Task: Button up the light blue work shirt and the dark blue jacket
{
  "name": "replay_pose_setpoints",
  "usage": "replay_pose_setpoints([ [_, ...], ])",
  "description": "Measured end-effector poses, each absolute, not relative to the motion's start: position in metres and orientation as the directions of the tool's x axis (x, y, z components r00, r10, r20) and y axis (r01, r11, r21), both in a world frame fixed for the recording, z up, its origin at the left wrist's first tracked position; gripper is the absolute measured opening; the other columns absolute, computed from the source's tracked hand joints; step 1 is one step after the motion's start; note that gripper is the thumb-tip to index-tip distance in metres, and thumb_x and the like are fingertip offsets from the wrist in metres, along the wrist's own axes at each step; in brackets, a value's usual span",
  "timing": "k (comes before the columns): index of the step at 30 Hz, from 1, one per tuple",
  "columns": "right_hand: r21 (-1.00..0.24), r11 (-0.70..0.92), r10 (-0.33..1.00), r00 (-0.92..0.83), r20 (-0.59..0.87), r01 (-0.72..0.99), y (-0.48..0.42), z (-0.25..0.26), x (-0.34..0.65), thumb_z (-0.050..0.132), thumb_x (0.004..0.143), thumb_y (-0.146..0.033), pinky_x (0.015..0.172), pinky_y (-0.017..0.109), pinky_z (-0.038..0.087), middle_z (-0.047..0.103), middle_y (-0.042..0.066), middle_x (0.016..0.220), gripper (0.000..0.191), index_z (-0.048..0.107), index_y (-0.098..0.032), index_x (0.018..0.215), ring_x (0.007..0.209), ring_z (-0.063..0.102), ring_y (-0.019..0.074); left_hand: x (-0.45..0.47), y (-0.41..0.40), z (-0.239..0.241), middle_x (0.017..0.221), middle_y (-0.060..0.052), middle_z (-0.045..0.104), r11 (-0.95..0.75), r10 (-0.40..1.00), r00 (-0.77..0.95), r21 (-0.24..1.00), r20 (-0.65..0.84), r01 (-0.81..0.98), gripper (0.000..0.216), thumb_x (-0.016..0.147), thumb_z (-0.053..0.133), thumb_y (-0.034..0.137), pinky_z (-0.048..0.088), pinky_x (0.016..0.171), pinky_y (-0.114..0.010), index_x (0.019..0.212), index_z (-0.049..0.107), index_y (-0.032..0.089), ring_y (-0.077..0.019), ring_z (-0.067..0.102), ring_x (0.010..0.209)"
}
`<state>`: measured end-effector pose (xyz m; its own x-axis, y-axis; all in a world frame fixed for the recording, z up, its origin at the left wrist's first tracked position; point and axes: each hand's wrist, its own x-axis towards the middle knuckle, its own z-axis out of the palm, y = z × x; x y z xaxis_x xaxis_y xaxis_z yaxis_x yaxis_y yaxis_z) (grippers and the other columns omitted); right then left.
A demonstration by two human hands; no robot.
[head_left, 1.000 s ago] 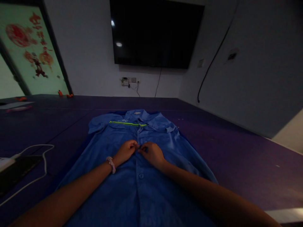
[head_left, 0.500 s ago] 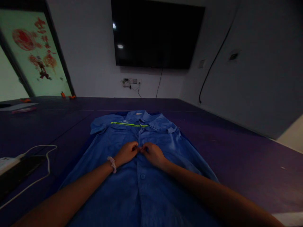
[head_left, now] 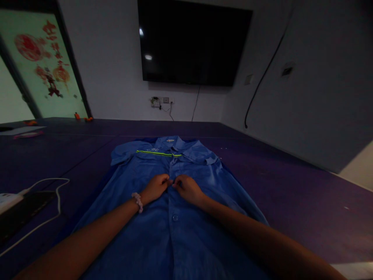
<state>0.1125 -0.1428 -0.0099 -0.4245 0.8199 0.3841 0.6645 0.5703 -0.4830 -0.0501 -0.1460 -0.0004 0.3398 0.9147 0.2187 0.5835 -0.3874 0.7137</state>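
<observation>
A blue short-sleeved work shirt point(head_left: 198, 233) lies flat, collar away from me, with a yellow-green stripe across its chest. My left hand point(head_left: 157, 186), with a pale scrunchie point(head_left: 138, 202) at the wrist, pinches the shirt's front edge at the middle. Facing it, my right hand point(head_left: 188, 188) pinches the same front strip, fingertips close to the left ones. Whatever small part sits between the fingertips is hidden. Nearer to me on the strip, a round button point(head_left: 175, 217) shows.
The shirt rests on a dark purple surface point(head_left: 291, 186). At left lie a black power strip point(head_left: 29, 210) and a white cable point(head_left: 60, 198). Small orange objects point(head_left: 77, 116) stand near the glass door. A large television point(head_left: 195, 42) hangs on the far wall.
Almost nothing differs. Both hands stay at the same spot on the shirt front, with only a slight shift of the fingertips.
</observation>
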Motion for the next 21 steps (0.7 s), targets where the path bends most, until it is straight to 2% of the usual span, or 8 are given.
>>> replay_pose_setpoints([
  [5, -0.477, 0.6, 0.797, -0.429, 0.425, 0.642, -0.1429, -0.0088, 0.1123, 0.056, 0.073, -0.014, 0.062, 0.023, 0.039, 0.059, 0.002, 0.071, 0.004, 0.058, -0.015, 0.069, 0.067, 0.053, 0.0121, -0.0509, -0.1463, -0.0007, 0.05, 0.005, 0.042, -0.358, 0.918, 0.348, 0.777, 0.19, 0.518, 0.029, 0.077, 0.043, 0.036, 0.03, 0.049, -0.02, 0.056, 0.04, 0.016, -0.0086, 0.039, 0.049],
  [11, -0.472, 0.618, 0.784, -0.442, 0.437, 0.629, -0.1433, -0.0055, 0.1127, 0.056, 0.072, -0.012, 0.059, 0.022, 0.038, 0.056, 0.002, 0.068, 0.005, 0.056, -0.015, 0.067, 0.064, 0.051, 0.0114, -0.0513, -0.1466, -0.0003, 0.05, 0.004, 0.043, -0.365, 0.915, 0.351, 0.778, 0.198, 0.512, 0.029, 0.078, 0.041, 0.035, 0.029, 0.048, -0.02, 0.056, 0.042, 0.016, -0.0085, 0.039, 0.048],
  [17, -0.465, 0.637, 0.77, -0.478, 0.423, 0.615, -0.1414, -0.0067, 0.1156, 0.056, 0.071, -0.012, 0.058, 0.021, 0.037, 0.056, 0.002, 0.068, 0.005, 0.056, -0.015, 0.068, 0.063, 0.05, 0.0111, -0.0503, -0.1501, 0.0004, 0.055, 0.003, 0.047, -0.438, 0.895, 0.373, 0.651, 0.246, 0.62, 0.017, 0.073, 0.046, 0.026, 0.029, 0.051, -0.02, 0.06, 0.048, 0.015, -0.0089, 0.043, 0.052],
  [21, -0.465, 0.64, 0.767, -0.482, 0.423, 0.611, -0.1414, -0.0075, 0.1161, 0.057, 0.071, -0.014, 0.057, 0.021, 0.037, 0.057, 0.002, 0.069, 0.003, 0.057, -0.016, 0.069, 0.063, 0.051, 0.0114, -0.049, -0.1553, 0.0022, 0.057, 0.003, 0.051, -0.428, 0.903, 0.361, 0.56, 0.233, 0.71, 0.007, 0.069, 0.049, 0.02, 0.028, 0.051, -0.02, 0.064, 0.05, 0.015, -0.009, 0.046, 0.053],
])
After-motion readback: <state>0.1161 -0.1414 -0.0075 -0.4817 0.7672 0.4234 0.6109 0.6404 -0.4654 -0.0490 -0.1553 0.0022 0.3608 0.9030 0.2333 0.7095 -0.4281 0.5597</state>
